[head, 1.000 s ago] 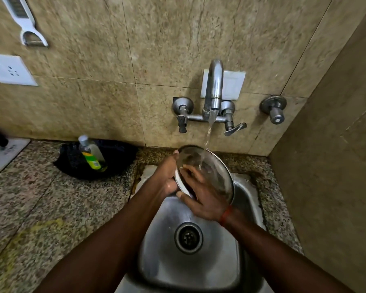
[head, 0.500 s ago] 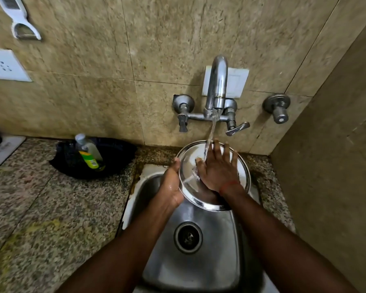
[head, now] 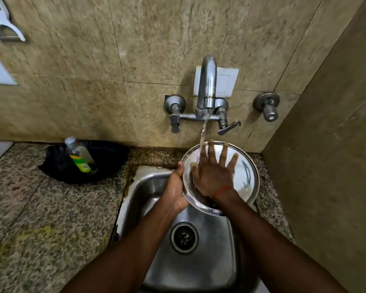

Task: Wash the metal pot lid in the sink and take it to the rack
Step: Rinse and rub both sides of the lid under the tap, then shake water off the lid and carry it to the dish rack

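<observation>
The round metal pot lid (head: 246, 170) is held over the back of the steel sink (head: 148, 187), its face turned up toward me. My left hand (head: 175, 187) grips the lid's left rim with curled fingers. My right hand (head: 215, 171) lies flat on the lid's face with fingers spread. Water runs from the wall tap (head: 207, 85) onto the lid near my right fingertips. The rack is not in view.
A soap bottle (head: 80, 155) lies on a black cloth (head: 110, 159) on the granite counter (head: 40, 208) left of the sink. The sink drain (head: 184, 237) is below the lid. A tiled side wall (head: 325, 166) stands close on the right.
The lid went from tilted on edge to facing up under the stream. My right hand flattened on it and its fingers have spread wider. My left hand keeps its hold on the rim.
</observation>
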